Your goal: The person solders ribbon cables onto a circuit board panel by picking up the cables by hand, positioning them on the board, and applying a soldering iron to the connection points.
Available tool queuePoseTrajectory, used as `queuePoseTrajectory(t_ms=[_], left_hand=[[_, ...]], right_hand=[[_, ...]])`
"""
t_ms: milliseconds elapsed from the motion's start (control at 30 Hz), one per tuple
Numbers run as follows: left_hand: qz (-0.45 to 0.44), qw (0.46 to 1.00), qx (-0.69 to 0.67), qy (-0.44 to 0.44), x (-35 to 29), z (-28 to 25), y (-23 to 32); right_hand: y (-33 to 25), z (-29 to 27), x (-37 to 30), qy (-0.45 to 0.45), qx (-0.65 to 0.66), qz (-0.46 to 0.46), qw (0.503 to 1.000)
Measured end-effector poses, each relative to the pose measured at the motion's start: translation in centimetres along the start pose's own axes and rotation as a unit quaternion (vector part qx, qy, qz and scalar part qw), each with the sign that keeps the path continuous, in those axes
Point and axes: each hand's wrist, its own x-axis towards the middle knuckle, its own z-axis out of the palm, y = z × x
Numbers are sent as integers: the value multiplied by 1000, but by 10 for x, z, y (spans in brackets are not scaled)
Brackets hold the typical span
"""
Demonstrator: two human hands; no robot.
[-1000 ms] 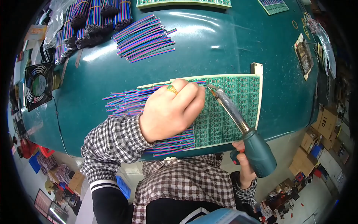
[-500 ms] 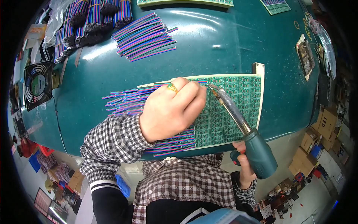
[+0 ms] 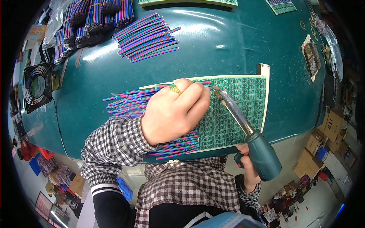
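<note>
Green circuit panel lies beneath and right of the left hand, whose curled fingers hide their tips; whether they pinch anything, I cannot tell. That hand blocks part of the striped wires. The right hand wraps its fingers around a soldering iron, its tip just beside the left fingers. Beyond them on the counter lie loose wires and banded bundles; a black fan stands well left.
</note>
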Motion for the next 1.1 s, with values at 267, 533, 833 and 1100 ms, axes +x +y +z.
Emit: queuePoseTrajectory(t_ms=[267,533,833,1100], left_hand=[[0,1000,0,-3,0,-1,0],[-13,999,-8,-34,1,-5,1],[-24,998,-17,-56,0,-9,6],[-28,998,-17,-50,1,-9,6]], right_hand=[[-2,0,-4,2,13,23,1000],[-6,-4,-3,-3,-35,-9,999],[-6,-3,-6,8,-12,-1,1000],[-1,-1,-6,6,-6,-11,1000]])
